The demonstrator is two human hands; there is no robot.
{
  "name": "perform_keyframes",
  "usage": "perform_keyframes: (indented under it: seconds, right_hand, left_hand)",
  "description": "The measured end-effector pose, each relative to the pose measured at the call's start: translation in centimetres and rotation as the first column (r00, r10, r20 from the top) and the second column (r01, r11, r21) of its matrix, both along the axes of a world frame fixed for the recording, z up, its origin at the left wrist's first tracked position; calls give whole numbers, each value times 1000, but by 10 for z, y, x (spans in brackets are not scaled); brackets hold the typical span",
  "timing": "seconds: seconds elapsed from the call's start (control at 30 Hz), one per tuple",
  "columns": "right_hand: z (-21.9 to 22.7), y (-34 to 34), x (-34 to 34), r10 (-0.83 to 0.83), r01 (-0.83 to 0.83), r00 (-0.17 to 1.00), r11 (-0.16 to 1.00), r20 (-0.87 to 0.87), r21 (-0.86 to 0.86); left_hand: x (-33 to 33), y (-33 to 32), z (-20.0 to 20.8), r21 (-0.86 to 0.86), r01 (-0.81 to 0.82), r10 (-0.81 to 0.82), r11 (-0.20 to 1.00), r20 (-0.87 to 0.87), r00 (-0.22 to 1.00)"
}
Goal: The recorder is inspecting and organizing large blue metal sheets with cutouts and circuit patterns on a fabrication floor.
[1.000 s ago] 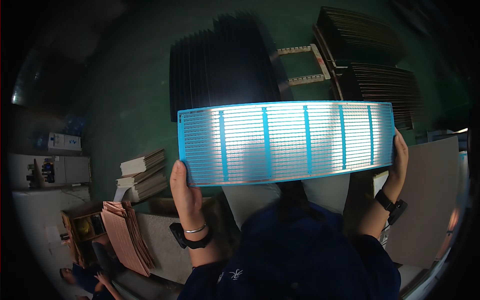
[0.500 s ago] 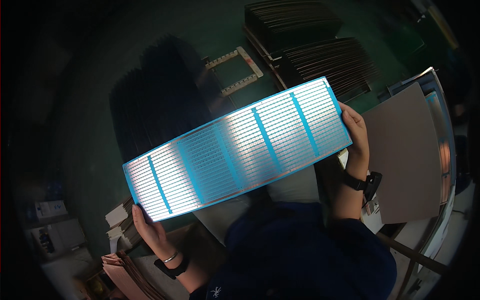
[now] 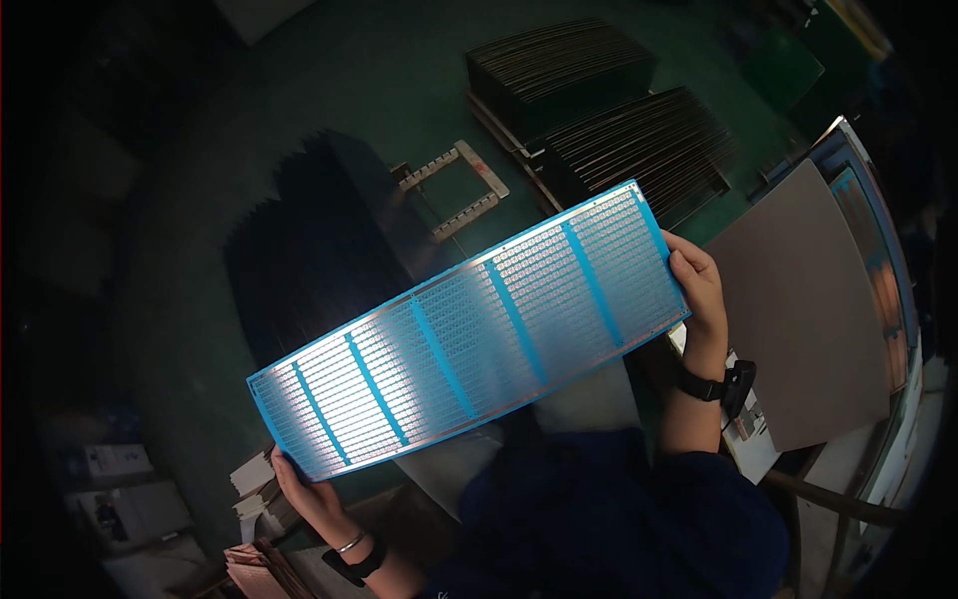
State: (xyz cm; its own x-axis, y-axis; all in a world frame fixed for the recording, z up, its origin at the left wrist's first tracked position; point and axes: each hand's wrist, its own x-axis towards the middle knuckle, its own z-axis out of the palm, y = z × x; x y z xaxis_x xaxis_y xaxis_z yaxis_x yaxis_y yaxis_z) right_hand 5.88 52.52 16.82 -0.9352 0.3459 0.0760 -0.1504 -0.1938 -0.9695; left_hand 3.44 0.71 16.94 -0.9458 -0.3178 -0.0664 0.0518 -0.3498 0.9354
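Now glare has faded from the right end of the blue panel [image 3: 467, 337], leaving its rows clearer there, as your left hand [image 3: 307, 491] and right hand [image 3: 705, 288] hold it before you, fingers pinching both ends, nearer than the dark stack [image 3: 311, 235].

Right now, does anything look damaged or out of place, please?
Nothing plainly stands out. The blue panel sits slanted between the left hand and right hand; its bright patches look like reflected light, not damage.
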Motion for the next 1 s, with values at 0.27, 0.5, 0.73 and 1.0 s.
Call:
perform_keyframes:
  seconds: [0.27,0.5,0.73,1.0]
  right_hand:
    - [-10,13,-20,-205,180,926,978,-317,-105]
    - [-51,18,-6,-119,11,944,944,-308,-331]
    - [-72,21,-11,-220,140,964,895,-147,-423]
    - [-88,34,-19,212,-477,871,579,-443,-661]
  left_hand:
    - [-7,12,3,-376,80,-226,923,-365,903]
    - [11,44,17,-93,105,-114,990,-88,990]
    - [3,63,25,214,182,-181,960,-21,983]
    - [1,72,43,156,204,-199,966,-45,979]
